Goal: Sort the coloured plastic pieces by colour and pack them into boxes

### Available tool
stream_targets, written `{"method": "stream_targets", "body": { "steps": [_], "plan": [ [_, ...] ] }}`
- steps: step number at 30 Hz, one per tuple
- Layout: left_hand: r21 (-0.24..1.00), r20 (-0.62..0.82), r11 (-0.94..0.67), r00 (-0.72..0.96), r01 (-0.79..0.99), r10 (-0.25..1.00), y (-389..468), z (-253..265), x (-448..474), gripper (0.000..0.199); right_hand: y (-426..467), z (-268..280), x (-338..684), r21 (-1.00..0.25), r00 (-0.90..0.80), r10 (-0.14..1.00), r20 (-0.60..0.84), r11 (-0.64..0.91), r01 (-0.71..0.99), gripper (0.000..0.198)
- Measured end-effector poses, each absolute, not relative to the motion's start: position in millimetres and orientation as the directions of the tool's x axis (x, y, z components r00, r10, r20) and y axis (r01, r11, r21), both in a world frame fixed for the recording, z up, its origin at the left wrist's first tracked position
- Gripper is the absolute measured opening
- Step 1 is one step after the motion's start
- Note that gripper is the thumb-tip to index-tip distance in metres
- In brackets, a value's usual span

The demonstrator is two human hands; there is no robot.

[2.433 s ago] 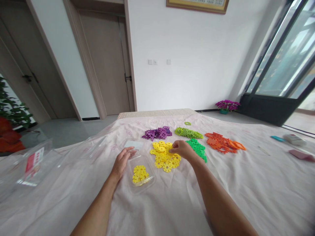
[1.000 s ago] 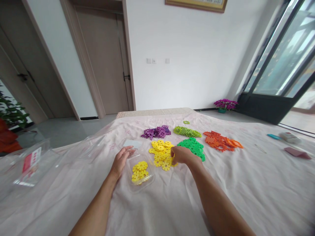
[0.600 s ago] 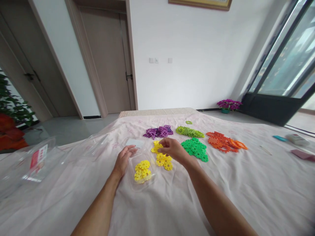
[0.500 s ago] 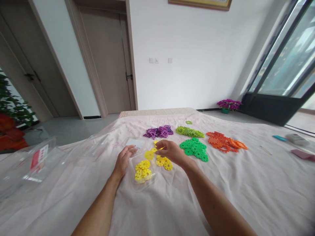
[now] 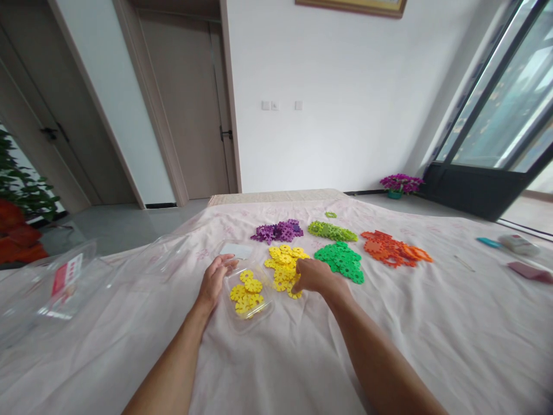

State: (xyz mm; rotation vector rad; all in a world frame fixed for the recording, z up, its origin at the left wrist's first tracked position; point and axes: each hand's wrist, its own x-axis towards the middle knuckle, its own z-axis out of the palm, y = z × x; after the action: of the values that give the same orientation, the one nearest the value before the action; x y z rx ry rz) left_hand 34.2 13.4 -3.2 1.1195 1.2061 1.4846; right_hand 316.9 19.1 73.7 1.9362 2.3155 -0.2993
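Observation:
A clear plastic box (image 5: pixel 249 324) holds several yellow flower-shaped discs (image 5: pixel 247 300) with notched edges. At its far left rim rests my left hand (image 5: pixel 213 281), fingers bent over the edge and holding it. My right hand (image 5: pixel 314 275) reaches down to the right side of a loose pile of yellow discs (image 5: pixel 280 260). Its thumb and index finger are apart over that pile, and the other fingers are hidden behind the hand. No disc is seen lifted in it. Right beside this hand lies a heap of green discs (image 5: pixel 341 259).
Purple pieces (image 5: pixel 279 231), lime pieces (image 5: pixel 332 231) and orange pieces (image 5: pixel 391 249) lie in heaps farther back. A clear lid (image 5: pixel 235 251) is behind the box. Clear plastic packaging (image 5: pixel 64 288) spreads at left. A blue item (image 5: pixel 488 242) lies at far right on the cloth (image 5: pixel 415 340).
The yellow disc near my right fingers is now in the box. My right hand has moved right and down onto the loose yellow pile. My left hand stays at the box.

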Motion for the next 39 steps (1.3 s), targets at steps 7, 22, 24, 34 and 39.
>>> {"method": "stream_targets", "body": {
  "steps": [7, 22, 24, 34, 39],
  "plan": [
    [0.987, 0.119, -0.137, -0.182, -0.086, 0.976, 16, -7, 33, 0.04, 19, 75, 316, -0.097, -0.139, 0.973, -0.183, 0.123, 0.988, 0.061],
    [0.987, 0.123, -0.141, -0.194, -0.081, 0.973, 16, -5, 33, 0.043, 21, 51, 297, -0.178, -0.021, 1.0, -0.014, 0.018, 0.984, 0.044],
    [0.987, 0.119, -0.137, -0.189, -0.08, 0.975, 16, -6, 32, 0.043, 23, 51, 301, -0.197, -0.022, 0.999, -0.03, 0.016, 0.98, 0.041],
    [0.986, 0.11, -0.132, -0.193, -0.102, 0.975, 15, -2, 34, 0.043, 37, 50, 318, -0.359, -0.045, 0.996, -0.074, 0.015, 0.933, 0.023],
    [0.987, 0.107, -0.128, -0.187, -0.102, 0.976, 16, -5, 34, 0.041, 45, 48, 323, -0.595, -0.06, 0.998, -0.012, 0.041, 0.802, 0.026]
  ]
}}
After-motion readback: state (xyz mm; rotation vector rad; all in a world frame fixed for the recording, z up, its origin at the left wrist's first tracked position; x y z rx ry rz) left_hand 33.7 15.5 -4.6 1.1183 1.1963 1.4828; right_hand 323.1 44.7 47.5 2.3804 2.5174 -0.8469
